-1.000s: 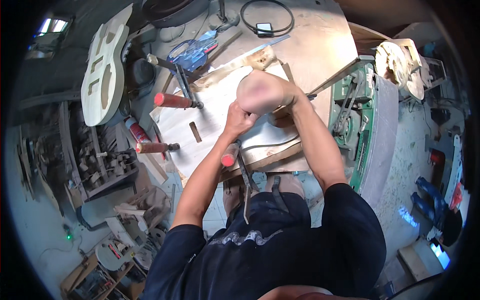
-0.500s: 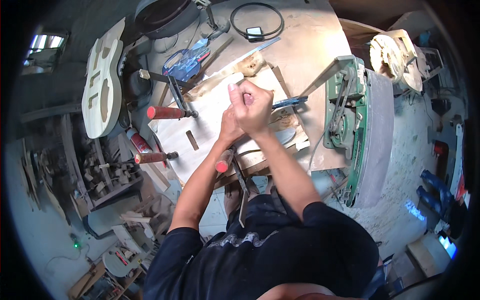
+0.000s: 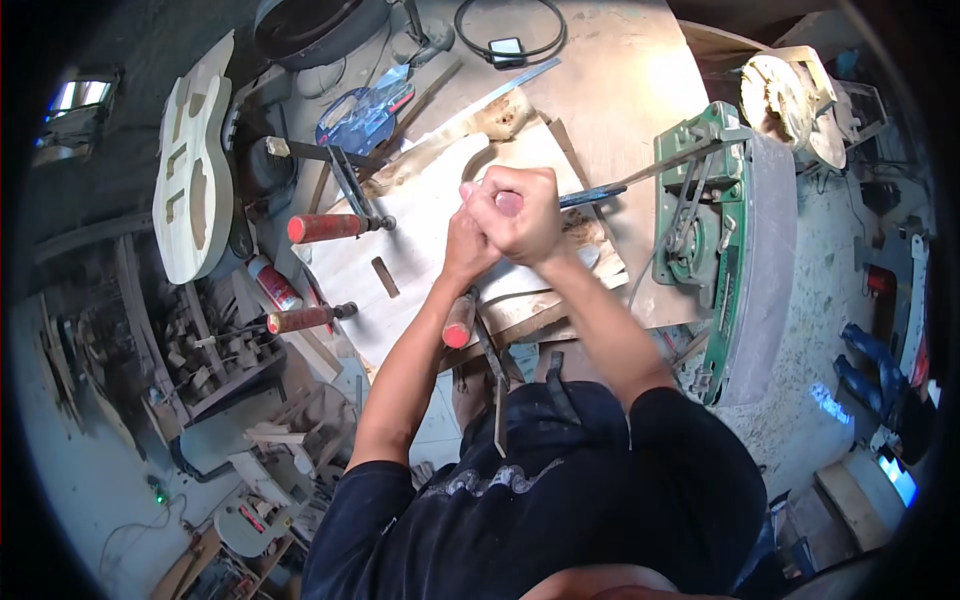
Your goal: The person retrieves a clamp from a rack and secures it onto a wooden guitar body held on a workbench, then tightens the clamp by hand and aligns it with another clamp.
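Both my hands are closed together over the pale wooden board on the bench. My right hand [image 3: 522, 212] makes a fist around what looks like an upright clamp handle [image 3: 509, 204], whose rounded pinkish end shows inside the fist. Against it, slightly lower and to the left, my left hand [image 3: 468, 243] is closed; what it grips is hidden. From behind the right fist a blue clamp arm [image 3: 592, 196] extends rightward to a steel bar [image 3: 690, 158]. Red-handled clamps [image 3: 328, 228] hold the board [image 3: 345, 270] at its left side, and another red handle [image 3: 460, 322] sits below my wrists.
A green belt sander [image 3: 690, 210] stands at the bench's right. Left of the bench is a pale guitar body [image 3: 200, 170] with cut-outs. Behind the board lie a blue tool [image 3: 365, 118] and a black cable loop [image 3: 510, 30]. Wood scraps [image 3: 200, 350] fill the left shelves.
My right fist has turned and shifted slightly right and lower over the left hand. The steel bar of the clamp has swung clockwise, its far end now over the sander.
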A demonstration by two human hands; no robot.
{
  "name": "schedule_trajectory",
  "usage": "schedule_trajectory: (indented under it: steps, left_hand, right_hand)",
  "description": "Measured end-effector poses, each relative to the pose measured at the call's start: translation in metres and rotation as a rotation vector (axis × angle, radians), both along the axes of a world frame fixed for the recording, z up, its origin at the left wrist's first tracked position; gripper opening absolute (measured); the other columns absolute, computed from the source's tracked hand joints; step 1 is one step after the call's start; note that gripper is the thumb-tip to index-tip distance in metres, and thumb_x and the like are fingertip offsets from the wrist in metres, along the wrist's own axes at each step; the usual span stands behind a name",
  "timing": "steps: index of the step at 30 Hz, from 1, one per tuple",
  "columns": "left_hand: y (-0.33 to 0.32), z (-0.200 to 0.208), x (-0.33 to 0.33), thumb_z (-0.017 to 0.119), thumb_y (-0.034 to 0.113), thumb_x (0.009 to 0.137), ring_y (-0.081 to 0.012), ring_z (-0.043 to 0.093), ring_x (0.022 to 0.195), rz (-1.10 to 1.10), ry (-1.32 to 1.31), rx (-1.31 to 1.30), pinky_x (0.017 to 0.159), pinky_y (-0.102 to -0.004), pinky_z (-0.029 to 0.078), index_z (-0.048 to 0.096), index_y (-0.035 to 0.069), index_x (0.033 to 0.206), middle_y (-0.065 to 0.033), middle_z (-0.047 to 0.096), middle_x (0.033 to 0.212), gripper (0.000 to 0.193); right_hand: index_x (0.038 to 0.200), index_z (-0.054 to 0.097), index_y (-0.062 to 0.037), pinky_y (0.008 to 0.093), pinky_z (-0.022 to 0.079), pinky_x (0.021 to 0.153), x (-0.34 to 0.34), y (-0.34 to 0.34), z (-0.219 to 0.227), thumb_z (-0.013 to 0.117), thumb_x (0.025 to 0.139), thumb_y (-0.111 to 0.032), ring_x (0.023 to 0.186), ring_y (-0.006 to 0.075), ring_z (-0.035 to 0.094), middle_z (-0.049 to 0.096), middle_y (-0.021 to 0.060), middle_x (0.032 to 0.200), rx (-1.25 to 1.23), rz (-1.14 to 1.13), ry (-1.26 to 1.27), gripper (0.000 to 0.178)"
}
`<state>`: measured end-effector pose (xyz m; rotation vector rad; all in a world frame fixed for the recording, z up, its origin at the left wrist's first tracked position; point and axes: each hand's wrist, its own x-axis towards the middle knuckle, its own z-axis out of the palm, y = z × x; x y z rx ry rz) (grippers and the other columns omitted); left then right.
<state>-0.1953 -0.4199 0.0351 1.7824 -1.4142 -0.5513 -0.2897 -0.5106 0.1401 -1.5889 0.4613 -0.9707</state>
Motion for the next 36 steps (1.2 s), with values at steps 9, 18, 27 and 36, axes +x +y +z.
schedule_trajectory:
  steps: [9,18,27,36]
  left_hand:
    - [0.002,-0.005,0.004,0.067,0.019,0.077,-0.0401,0.066,0.092,-0.017,0.04,-0.028,0.081,-0.0472,0.053,0.064,0.001,0.107,-0.0203,0.067,0.101,0.035]
    - [0.0,-0.001,-0.005,0.069,0.012,0.078,-0.0387,0.067,0.086,0.093,0.132,-0.06,0.081,-0.0446,0.053,0.07,0.006,0.096,-0.0186,0.069,0.097,0.019]
    - [0.002,0.014,-0.003,0.073,0.021,0.079,-0.0386,0.065,0.098,0.063,0.079,0.061,0.086,-0.0451,0.052,0.072,0.007,0.103,-0.0157,0.071,0.097,0.028]
    - [0.002,0.002,-0.006,0.068,0.016,0.081,-0.0398,0.066,0.091,0.089,0.124,0.012,0.081,-0.0453,0.052,0.063,0.002,0.108,-0.022,0.068,0.097,0.031]
  right_hand:
    - [0.064,0.055,-0.002,0.0259,0.036,0.046,-0.006,-0.017,0.007,0.072,0.083,-0.009,0.049,0.007,0.045,0.049,0.002,0.052,0.371,0.088,0.065,0.027]
    - [0.057,0.055,-0.0035,0.0249,0.036,0.048,-0.008,-0.028,-0.004,0.074,0.082,-0.016,0.052,0.0058,0.049,0.053,0.0003,0.052,0.127,0.476,0.047,0.034]
    - [0.064,0.058,-0.0017,0.028,0.04,0.047,0.015,0.011,-0.006,0.073,0.084,-0.006,0.048,0.0087,0.051,0.054,0.0047,0.052,0.024,-0.304,-0.097,0.025]
    - [0.055,0.049,-0.0065,0.026,0.031,0.046,-0.007,-0.054,-0.009,0.081,0.081,-0.023,0.05,0.0035,0.04,0.042,-0.0062,0.051,0.222,0.854,0.112,0.044]
